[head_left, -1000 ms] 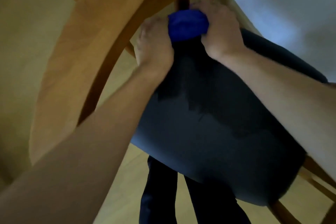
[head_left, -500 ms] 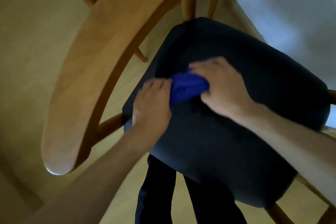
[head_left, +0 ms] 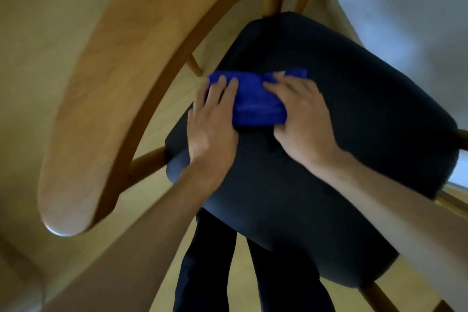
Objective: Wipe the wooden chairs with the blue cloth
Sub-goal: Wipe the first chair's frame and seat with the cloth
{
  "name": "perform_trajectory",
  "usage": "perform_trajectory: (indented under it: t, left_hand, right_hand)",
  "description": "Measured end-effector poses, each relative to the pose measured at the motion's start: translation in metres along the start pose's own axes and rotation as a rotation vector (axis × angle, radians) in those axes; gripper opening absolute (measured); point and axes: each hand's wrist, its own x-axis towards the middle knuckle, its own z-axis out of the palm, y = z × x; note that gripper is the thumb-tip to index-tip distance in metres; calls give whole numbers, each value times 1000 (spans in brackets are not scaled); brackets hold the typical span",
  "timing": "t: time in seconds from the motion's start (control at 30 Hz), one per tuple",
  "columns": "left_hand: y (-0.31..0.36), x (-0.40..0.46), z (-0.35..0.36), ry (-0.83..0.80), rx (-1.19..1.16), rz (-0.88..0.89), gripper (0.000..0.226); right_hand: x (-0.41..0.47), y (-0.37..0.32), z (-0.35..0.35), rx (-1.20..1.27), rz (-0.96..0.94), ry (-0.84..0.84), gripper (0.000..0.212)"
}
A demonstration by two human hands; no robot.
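My left hand (head_left: 212,121) and right hand (head_left: 301,119) flat with straight fingers, pressing the folded blue cloth (head_left: 255,101) onto the dark seat cushion (head_left: 354,134), wooden chair backrest (head_left: 121,88) at left

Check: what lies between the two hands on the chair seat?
Head view: the blue cloth lies between left hand and right hand, flat on the dark seat.

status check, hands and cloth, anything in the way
Left hand and right hand flat on the blue cloth. Cloth lies on dark seat. Wooden backrest alongside, nothing blocking.
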Motion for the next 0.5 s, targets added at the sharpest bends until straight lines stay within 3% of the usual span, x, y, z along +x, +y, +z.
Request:
perform_trajectory:
  t: [0.13,0.37,0.5]
  left_hand:
    - [-5,-25,-9,-49,76,43,75]
    - [46,94,-28,182,-109,76,56]
    - [43,106,-7,120,-143,44,56]
  right_hand:
    - [-15,-1,-12,59,-3,-107,62]
    - [72,13,-46,258,133,368,43]
    - [85,25,-26,184,167,291,39]
